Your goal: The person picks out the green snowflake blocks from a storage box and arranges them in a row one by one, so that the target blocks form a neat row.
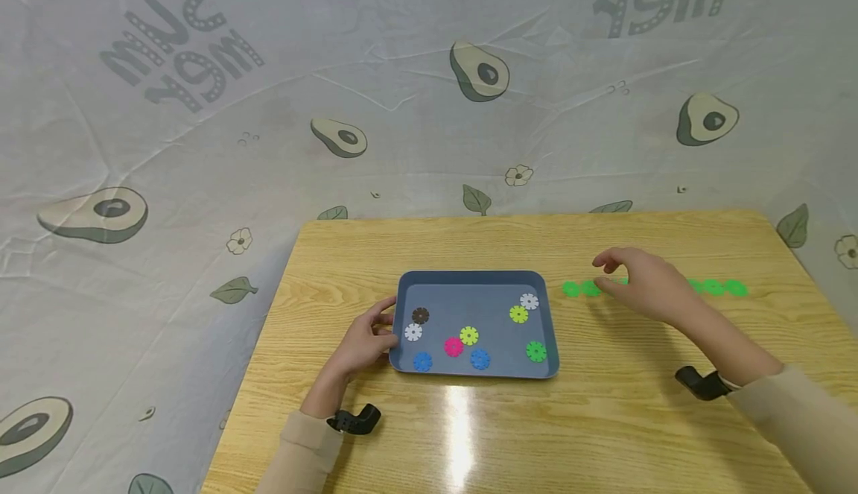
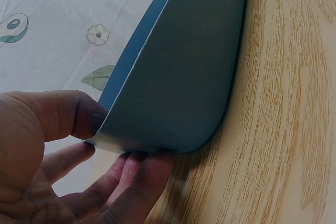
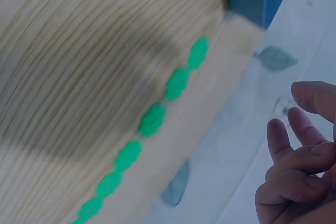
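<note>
My left hand (image 1: pixel 365 341) holds the left side of a shallow blue-grey tray (image 1: pixel 472 278). In the left wrist view, the thumb lies over the rim of the tray (image 2: pixel 173 82) and the fingers press its outer wall. Notched plastic discs lie scattered inside: brown (image 1: pixel 420 316), pink (image 1: pixel 453 346), green (image 1: pixel 536 351), plus white, yellow and blue ones. Over a row of green notched discs (image 1: pixel 713 287) right of the tray hovers my right hand (image 1: pixel 650 282), its fingers loosely bent and holding nothing. It hides the row's middle from the head view.
The light wooden table (image 1: pixel 570 434) carries the tray and the row. Behind it hangs a pale cloth (image 1: pixel 402 69) printed with avocados, leaves and flowers. Each wrist wears a black strap; the right one (image 1: pixel 702 384) is above the table's right part.
</note>
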The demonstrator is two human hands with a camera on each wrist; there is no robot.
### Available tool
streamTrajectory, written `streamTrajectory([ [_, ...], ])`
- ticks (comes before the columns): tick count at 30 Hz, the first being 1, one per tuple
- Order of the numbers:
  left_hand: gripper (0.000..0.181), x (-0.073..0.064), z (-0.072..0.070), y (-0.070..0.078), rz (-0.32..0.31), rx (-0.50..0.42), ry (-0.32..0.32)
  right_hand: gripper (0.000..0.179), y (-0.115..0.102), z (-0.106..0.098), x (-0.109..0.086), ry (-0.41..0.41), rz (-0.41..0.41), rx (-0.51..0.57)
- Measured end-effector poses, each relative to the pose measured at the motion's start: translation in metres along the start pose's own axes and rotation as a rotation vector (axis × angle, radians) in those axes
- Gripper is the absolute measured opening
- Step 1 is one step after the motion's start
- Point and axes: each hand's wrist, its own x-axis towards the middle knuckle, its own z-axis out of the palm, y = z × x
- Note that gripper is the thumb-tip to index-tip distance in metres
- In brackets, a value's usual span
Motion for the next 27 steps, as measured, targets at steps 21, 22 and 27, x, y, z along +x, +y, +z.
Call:
streamTrajectory([
  [21, 0.079, 0.002, -0.002, 0.006, -0.018, -0.011, -0.011, 0.025, -0.083, 0.048, -0.001, -0.145, -0.246, -0.118],
  [22, 0.080, 0.002, -0.002, 0.005, -0.018, -0.013, -0.011, 0.024, -0.084, 0.051, -0.002, -0.156, -0.249, -0.126],
  [27, 0.079, 0.003, -0.001, 0.004, -0.022, -0.017, -0.010, 0.024, -0.089, 0.061, -0.004, -0.203, -0.263, -0.164],
])
